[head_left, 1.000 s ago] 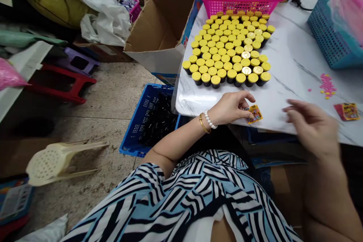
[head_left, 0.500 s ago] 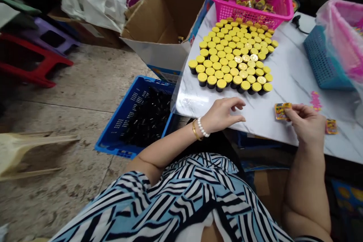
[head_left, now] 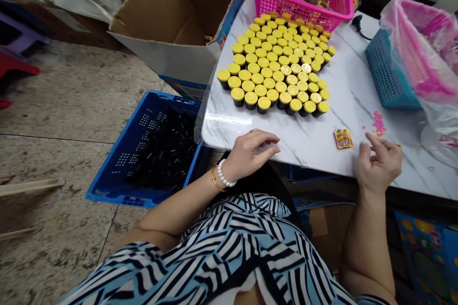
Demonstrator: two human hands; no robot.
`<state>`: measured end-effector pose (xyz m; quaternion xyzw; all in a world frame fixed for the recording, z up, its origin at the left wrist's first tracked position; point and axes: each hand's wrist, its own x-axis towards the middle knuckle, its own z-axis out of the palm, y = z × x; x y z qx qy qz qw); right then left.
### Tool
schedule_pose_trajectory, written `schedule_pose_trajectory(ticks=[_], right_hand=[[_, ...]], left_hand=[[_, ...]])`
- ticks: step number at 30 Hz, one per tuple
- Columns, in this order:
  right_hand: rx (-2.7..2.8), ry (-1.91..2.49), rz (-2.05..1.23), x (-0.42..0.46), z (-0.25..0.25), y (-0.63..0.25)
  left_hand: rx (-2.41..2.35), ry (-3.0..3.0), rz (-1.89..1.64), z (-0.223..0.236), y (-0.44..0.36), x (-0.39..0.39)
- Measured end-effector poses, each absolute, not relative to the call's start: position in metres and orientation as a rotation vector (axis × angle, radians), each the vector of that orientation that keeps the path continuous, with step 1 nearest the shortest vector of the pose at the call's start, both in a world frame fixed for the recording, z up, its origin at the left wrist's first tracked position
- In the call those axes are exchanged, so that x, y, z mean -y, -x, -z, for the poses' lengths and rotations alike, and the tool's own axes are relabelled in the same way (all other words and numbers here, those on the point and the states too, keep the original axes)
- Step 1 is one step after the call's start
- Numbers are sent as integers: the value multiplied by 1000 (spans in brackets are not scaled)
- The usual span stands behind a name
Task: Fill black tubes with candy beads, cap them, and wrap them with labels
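My left hand (head_left: 252, 153) rests at the table's front edge, thumb and fingers apart in a loose curve with nothing between them. On the tabletop, a small square orange-and-yellow printed packet (head_left: 343, 138) lies just left of my right hand (head_left: 378, 162). That hand is empty, its forefinger stretched out and the other fingers partly bent. Behind its fingertips is a small scatter of pink pieces (head_left: 378, 123). A second packet is mostly hidden by the right hand. Farther back stand many black pots with yellow lids (head_left: 266, 72), packed close together.
Behind the pots stands a pink basket (head_left: 304, 7) with small wrapped items. To the right is a blue basket (head_left: 390, 74) with a plastic-lined pink one. An open cardboard box (head_left: 150, 5) and a blue crate (head_left: 107, 171) of black pieces stand left of the table (head_left: 229, 126).
My right hand has let go of the packet, which now lies on the table, and has drawn back from it. The view has shifted to the right.
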<state>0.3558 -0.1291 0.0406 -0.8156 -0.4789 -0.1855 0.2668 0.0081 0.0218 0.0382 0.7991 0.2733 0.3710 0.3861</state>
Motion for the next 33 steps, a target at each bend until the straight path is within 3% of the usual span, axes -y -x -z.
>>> schedule_pose_trajectory(ticks=[14, 21, 33], right_hand=[[1777, 2139, 477, 131, -39, -281], [1816, 2127, 424, 141, -42, -280], [1784, 1802, 329, 147, -6, -228]], left_hand=[[-693, -1932, -882, -52, -1, -7], [-728, -1667, -727, -62, 11, 14], [-778, -1217, -301, -37, -6, 33]])
